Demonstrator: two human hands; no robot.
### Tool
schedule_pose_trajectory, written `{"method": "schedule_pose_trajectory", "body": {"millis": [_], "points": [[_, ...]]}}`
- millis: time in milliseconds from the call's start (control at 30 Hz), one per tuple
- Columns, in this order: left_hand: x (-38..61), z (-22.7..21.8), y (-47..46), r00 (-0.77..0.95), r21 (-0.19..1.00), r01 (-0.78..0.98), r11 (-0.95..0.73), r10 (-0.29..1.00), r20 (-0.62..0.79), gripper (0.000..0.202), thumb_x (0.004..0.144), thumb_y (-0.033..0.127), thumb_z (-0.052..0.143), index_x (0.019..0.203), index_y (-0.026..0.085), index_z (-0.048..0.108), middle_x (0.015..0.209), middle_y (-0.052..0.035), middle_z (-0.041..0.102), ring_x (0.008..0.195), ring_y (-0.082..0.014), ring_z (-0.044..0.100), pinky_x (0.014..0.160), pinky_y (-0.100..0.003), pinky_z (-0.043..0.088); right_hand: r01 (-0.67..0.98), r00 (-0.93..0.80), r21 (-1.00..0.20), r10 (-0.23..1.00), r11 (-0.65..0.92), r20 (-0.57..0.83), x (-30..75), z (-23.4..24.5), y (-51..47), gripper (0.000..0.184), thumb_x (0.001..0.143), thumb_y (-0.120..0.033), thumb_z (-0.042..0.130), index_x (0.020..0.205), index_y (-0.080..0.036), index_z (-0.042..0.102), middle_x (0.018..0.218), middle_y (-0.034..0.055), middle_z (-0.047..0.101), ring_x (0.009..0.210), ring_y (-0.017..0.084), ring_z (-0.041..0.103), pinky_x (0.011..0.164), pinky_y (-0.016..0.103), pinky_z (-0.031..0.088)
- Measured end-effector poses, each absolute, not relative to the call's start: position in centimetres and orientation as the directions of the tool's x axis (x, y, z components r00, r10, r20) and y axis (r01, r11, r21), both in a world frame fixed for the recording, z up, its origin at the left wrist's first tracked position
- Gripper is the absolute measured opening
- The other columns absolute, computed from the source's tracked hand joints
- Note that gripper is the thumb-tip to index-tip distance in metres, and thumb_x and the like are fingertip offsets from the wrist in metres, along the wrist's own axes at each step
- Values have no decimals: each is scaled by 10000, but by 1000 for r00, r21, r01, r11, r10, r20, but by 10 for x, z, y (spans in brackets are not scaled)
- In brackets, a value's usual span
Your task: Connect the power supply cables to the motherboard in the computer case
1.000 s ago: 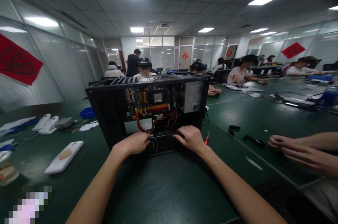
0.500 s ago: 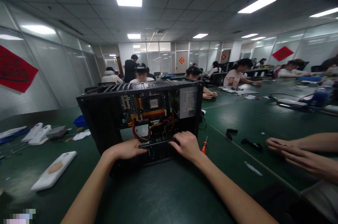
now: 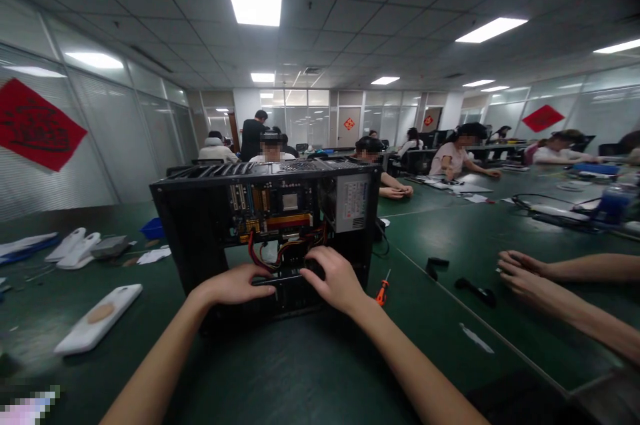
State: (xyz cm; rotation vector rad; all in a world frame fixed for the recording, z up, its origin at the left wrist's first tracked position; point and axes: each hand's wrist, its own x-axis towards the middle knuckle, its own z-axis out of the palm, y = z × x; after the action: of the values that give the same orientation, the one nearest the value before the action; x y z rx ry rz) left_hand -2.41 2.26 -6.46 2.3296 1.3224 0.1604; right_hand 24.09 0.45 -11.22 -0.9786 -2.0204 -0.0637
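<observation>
A black computer case (image 3: pixel 173 238) stands in front of me with its side off, showing a motherboard (image 3: pixel 290 201), a silver power supply (image 3: pixel 351 203) and red, yellow and black cables (image 3: pixel 257 251). Low on the near side runs a black metal bar (image 3: pixel 287 285). My left hand (image 3: pixel 235 283) is closed on its left part, the thumb lying along the front. Over the bar's right part curls my right hand (image 3: pixel 333 278), thumb at the edge and fingers arched above; its fingertips are partly hidden. An orange screwdriver (image 3: pixel 383 291) lies right of the case.
On the green table (image 3: pixel 280 371), a white phone-shaped object (image 3: pixel 100 318) and a blue tray (image 3: pixel 153 229) lie left. Black parts (image 3: pixel 475 291) lie right, near another person's hands (image 3: pixel 530 271). Several people sit at tables beyond.
My right hand has slid left along the bar, nearer my left hand, and its fingers arch higher. The left hand stays at the bar. The view has tilted up slightly.
</observation>
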Motion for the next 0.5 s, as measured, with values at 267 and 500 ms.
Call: {"method": "schedule_pose_trajectory", "body": {"millis": [267, 500], "points": [[-11, -60, 5, 566, 505, 723, -472, 823, -41, 442, 848, 436, 633, 1208, 193, 712, 1261, -81, 706, 1144, -289, 650, 1032, -382, 474, 762, -449, -284, 790, 582, 418, 157, -30, -2, 451, 917, -565, 573, 1071, -154, 672, 1011, 153, 737, 936, 302, 709, 773, 384, 536], [14, -47, -20, 573, 224, 753, -619, 784, 239, 386, 882, 299, 615, 1251, 199, 664, 1349, -117, 639, 1249, -305, 576, 1104, -458, 435, 734, -375, -399, 818, 549, 437, 156, -20, 7, 232, 897, -292, 608, 1054, -135, 675, 1076, 170, 702, 972, 293, 696, 795, 372, 529]]}}
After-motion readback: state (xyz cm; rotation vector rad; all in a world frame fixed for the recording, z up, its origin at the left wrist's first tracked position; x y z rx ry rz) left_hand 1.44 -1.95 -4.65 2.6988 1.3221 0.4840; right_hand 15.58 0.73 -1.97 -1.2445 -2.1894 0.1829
